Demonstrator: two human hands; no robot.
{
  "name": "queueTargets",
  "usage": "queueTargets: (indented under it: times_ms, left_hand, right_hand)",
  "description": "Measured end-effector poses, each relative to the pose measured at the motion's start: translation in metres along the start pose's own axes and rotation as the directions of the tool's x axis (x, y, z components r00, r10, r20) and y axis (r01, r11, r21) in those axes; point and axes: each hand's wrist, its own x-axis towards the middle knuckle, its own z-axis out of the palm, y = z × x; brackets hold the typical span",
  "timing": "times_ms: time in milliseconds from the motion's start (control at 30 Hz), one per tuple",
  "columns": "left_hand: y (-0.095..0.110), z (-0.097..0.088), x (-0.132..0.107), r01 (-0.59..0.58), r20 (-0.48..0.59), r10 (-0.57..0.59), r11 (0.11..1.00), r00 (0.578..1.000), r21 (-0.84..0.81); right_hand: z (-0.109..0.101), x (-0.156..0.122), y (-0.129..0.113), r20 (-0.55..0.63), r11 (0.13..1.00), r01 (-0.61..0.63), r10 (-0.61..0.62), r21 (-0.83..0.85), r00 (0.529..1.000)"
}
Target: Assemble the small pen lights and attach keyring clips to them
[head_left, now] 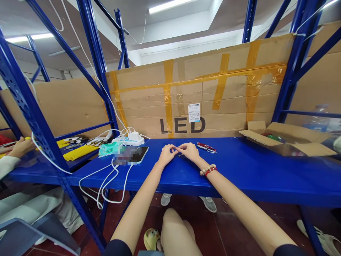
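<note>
Held left hand (167,154) and right hand (190,151) fingertip to fingertip, low over the blue shelf deck (239,167). Pinched inward toward a tiny piece (179,155) between them; could not tell whether either grip had clamped on it. Judged as fine fingertip work mid-step, calling next for a light, steady touch. Kept clear of the red-handled tool (206,147) just right and the phone (133,155) left
</note>
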Motion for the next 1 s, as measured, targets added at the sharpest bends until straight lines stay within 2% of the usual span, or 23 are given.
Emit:
queueTargets:
  times_ms: [133, 367, 600, 733, 833, 1000]
  left_hand:
    - [0.0, 0.0, 0.0, 0.027, 0.011, -0.027, 1.0, 1.0, -0.007]
    - [-0.002, 0.002, -0.005, 0.124, 0.057, -0.129, 0.989, 0.99, 0.083]
    - [-0.007, 0.006, 0.0, 0.08, 0.178, -0.07, 0.995, 0.981, -0.052]
    - [-0.007, 0.002, 0.001, 0.059, 0.194, -0.048, 0.997, 0.98, -0.05]
    - [-0.005, -0.002, 0.001, 0.034, 0.197, -0.035, 0.999, 0.98, 0.012]
    - [-0.002, -0.004, -0.003, 0.056, 0.185, -0.1, 0.972, 0.978, 0.23]
  right_hand:
    - [0.003, 0.003, 0.003, 0.051, 0.992, -0.007, 0.0, 0.125, 0.999]
    - [-0.004, -0.001, 0.002, -0.081, 0.972, -0.005, -0.014, -0.233, 0.997]
    - [-0.005, 0.001, 0.007, -0.028, 0.938, -0.016, 0.006, -0.345, 1.0]
    - [-0.005, 0.001, 0.008, 0.003, 0.937, -0.035, 0.038, -0.348, 0.999]
    - [-0.005, 0.001, 0.007, 0.018, 0.932, -0.034, 0.043, -0.362, 0.999]
    - [-0.006, 0.0, 0.005, 0.039, 0.922, 0.017, -0.002, -0.386, 0.999]
